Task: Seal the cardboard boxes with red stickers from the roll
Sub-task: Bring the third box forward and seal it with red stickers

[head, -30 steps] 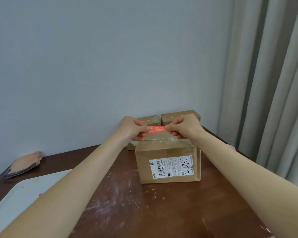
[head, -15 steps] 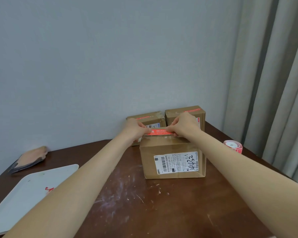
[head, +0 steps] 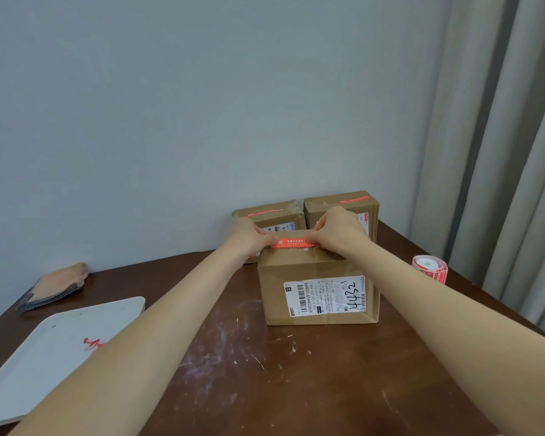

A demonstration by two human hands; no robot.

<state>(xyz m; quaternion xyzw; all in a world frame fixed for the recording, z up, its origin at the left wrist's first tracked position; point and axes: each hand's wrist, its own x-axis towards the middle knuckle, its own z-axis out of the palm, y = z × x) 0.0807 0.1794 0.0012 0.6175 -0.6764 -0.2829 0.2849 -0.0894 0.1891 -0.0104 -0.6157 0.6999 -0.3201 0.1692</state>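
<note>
A pale grey wall [head: 202, 121] fills most of my view, with grey pleated curtains [head: 501, 152] hanging at the right. Below them stretches the dark brown wooden surface [head: 233, 372], scuffed with white marks. On its left part lies a flat, light grey rectangular tray [head: 44, 357].

Ahead of me, near the middle of the surface, stands the brown cardboard box [head: 272, 294] I am working on. A white shipping label [head: 324, 297] with handwritten black digits covers its front face. Behind it, against the wall, sit two smaller brown cardboard boxes [head: 269, 215] [head: 340, 201] side by side, each with a red strip across its top.

A flat pink-and-grey fabric piece [head: 54, 284] rests by the wall at the far left.

Both my arms reach forward to the top of the front box. My left hand [head: 246, 239] pinches the left end of a long red sticker [head: 291, 243], and my right hand [head: 337, 231] pinches its right end. The sticker lies stretched across the box top, close to the front edge; I cannot tell whether it is stuck down.

The roll of red stickers [head: 430, 267] stands on the surface to the right of the box, near the curtains. A small crumpled red scrap [head: 93, 344] lies on the tray.
</note>
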